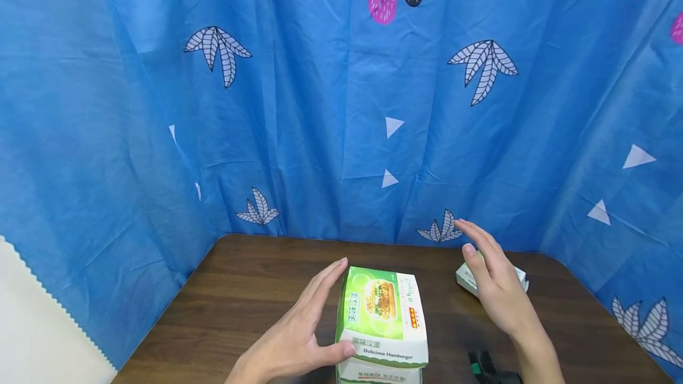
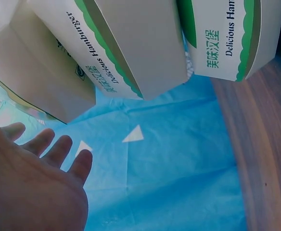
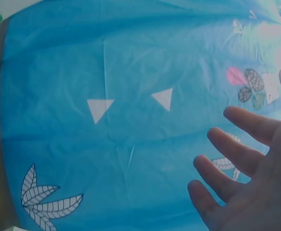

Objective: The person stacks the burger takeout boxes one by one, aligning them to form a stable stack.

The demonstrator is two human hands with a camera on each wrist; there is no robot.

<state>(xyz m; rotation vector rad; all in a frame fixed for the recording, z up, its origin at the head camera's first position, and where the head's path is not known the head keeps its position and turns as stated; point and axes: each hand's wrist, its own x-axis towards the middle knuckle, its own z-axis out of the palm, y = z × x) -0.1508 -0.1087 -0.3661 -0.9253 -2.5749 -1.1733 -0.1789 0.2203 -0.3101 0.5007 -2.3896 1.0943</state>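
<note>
A stack of hamburger boxes stands at the near middle of the table, its top box (image 1: 373, 307) green and white with a burger picture. In the left wrist view, the top box (image 2: 49, 67), a middle box (image 2: 145, 43) and a lower box (image 2: 217, 43) show sideways. My left hand (image 1: 293, 330) is beside the top box with fingers extended; its thumb overlaps the box's front edge in the head view. My right hand (image 1: 501, 289) is raised to the right of the stack, fingers spread and holding nothing. Behind it lies another burger box (image 1: 466, 279), partly hidden.
The brown wooden table (image 1: 256, 289) carries the boxes. A black strap-like object with a green patch (image 1: 482, 366) shows by my right wrist. A blue patterned curtain (image 1: 320, 135) hangs around the back and sides, and a white surface (image 1: 42, 325) shows at lower left.
</note>
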